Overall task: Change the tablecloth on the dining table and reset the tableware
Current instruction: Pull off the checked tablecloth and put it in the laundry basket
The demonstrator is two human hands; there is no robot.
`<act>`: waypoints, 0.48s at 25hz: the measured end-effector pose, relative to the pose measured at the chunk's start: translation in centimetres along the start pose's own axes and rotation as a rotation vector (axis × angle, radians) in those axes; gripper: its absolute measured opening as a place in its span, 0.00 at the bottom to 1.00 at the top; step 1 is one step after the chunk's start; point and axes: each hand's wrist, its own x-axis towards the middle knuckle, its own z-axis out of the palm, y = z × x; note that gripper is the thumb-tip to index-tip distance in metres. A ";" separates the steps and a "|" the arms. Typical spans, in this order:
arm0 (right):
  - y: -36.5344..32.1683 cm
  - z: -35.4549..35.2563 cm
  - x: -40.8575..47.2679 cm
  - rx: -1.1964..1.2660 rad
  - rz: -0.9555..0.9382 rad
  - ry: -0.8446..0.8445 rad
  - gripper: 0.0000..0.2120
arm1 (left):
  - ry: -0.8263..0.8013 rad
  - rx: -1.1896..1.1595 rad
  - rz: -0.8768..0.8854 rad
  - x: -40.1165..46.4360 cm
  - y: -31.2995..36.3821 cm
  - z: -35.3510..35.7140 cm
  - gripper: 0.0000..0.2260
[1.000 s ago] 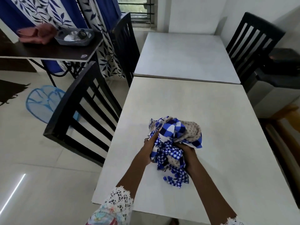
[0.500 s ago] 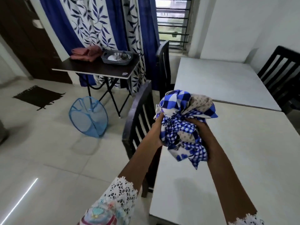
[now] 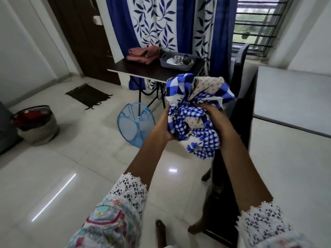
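A bunched blue-and-white checked tablecloth (image 3: 195,108) is held at chest height, clear of the bare white dining table (image 3: 290,158) on the right. My left hand (image 3: 165,125) grips its left side and my right hand (image 3: 213,111) clamps its right side from above. On a dark side table (image 3: 143,69) by the curtain lie a folded pink cloth (image 3: 143,53) and a grey tray (image 3: 177,60) of steel tableware.
A blue mesh hamper (image 3: 133,125) stands on the tiled floor below the side table. A black chair (image 3: 238,108) stands against the dining table's left edge, behind my hands. A grey basket (image 3: 35,124) with red fabric sits far left, near a dark mat (image 3: 88,94).
The bundled cloth came up off the dining table in both hands. My view has turned left, from the table toward the side table, hamper and floor.
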 end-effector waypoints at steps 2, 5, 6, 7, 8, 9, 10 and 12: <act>1.5 3.5 4.4 -0.013 0.104 -0.022 0.30 | 0.021 -0.028 -0.043 2.7 2.1 -3.4 0.31; 3.6 8.6 11.7 -0.018 0.163 0.027 0.25 | 0.087 -0.087 -0.126 7.9 6.1 -8.4 0.32; 4.2 10.5 13.6 -0.016 0.189 0.030 0.25 | 0.113 -0.097 -0.122 9.4 7.1 -10.2 0.31; 4.6 12.4 16.0 -0.001 0.214 0.019 0.27 | 0.129 -0.069 -0.110 10.9 8.5 -11.8 0.29; 4.9 14.3 18.4 0.021 0.238 0.016 0.31 | 0.125 -0.068 -0.113 12.7 10.2 -13.3 0.28; 5.6 16.1 20.8 0.034 0.277 0.022 0.38 | 0.111 -0.089 -0.112 14.4 11.8 -14.8 0.27; 6.3 17.8 22.7 0.032 0.324 0.039 0.44 | 0.099 -0.113 -0.095 15.8 13.0 -16.1 0.25; 8.2 21.4 27.6 0.028 0.401 0.043 0.52 | 0.079 -0.103 -0.077 19.0 15.8 -19.4 0.22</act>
